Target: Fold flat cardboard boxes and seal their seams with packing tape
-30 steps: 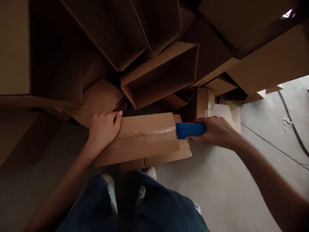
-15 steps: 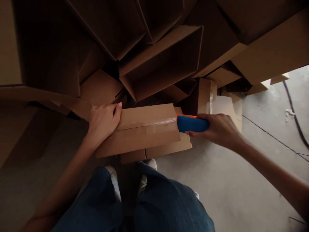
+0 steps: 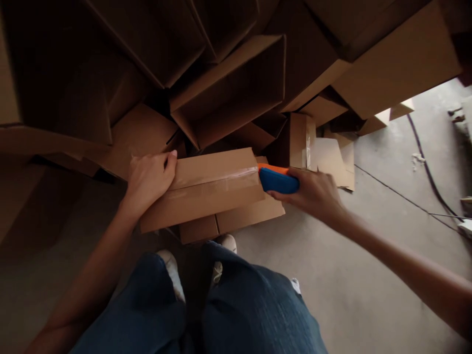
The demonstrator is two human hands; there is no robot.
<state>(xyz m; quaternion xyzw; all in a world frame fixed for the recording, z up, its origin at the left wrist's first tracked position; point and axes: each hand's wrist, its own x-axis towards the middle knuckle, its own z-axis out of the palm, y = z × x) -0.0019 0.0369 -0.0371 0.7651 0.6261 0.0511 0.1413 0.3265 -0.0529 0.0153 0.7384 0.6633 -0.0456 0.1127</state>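
A cardboard box lies across the view in front of my legs, a strip of clear tape running along its middle seam. My left hand grips its left end, the thumb laid on top and the other fingertips hidden at the far side. At the right end, my right hand is wrapped round a blue and orange tape dispenser, whose front touches or nearly touches the box edge where the strip ends. Under the box, lower cardboard flaps stick out towards me.
Many open cardboard boxes are heaped beyond my hands, in shadow. A smaller taped box stands just behind the dispenser. Dark cables lie on the concrete floor at right. My shoes are close below the box.
The whole view has shifted, so the boxes and both hands appear further left. The dispenser has tilted, showing more of its orange side. Both hands keep their hold.
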